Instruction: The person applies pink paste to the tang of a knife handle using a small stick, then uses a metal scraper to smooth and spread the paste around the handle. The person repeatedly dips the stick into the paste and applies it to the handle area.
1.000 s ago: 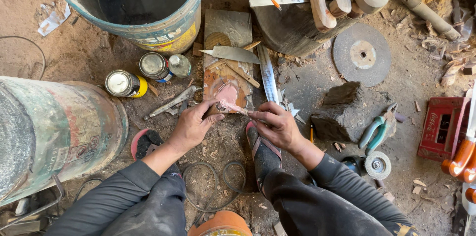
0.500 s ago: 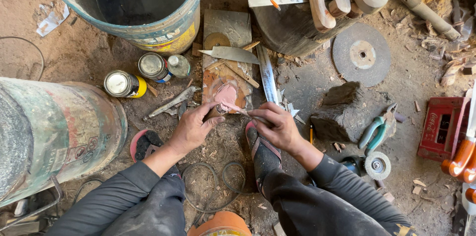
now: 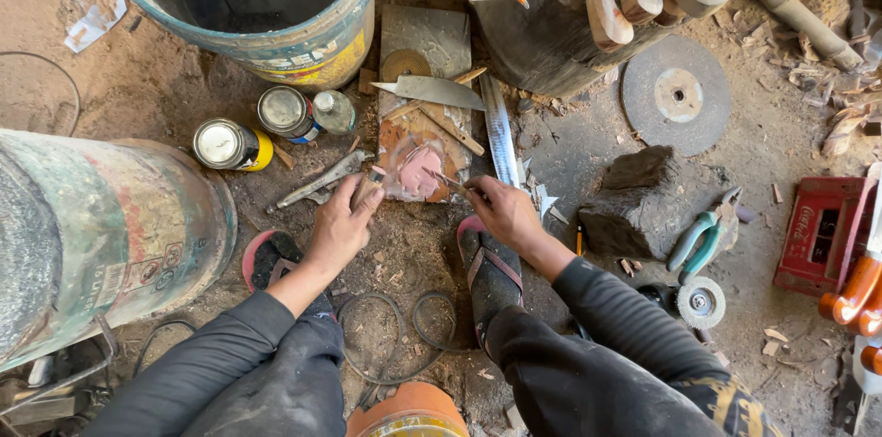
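Hands apart: left hand (image 3: 342, 227) gripping small wooden piece (image 3: 368, 187); right hand (image 3: 503, 213) pinching stick (image 3: 447, 181) in pink paste (image 3: 420, 170). Mixing underway, metal blade (image 3: 439, 90) just beyond.

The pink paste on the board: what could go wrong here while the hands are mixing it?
1. The bare knife blade lies on the same board, close above the pink paste; the right hand could brush its edge.
2. The left hand grips only the board's corner, so it may shift.
3. Open tins stand near the left hand and could tip.
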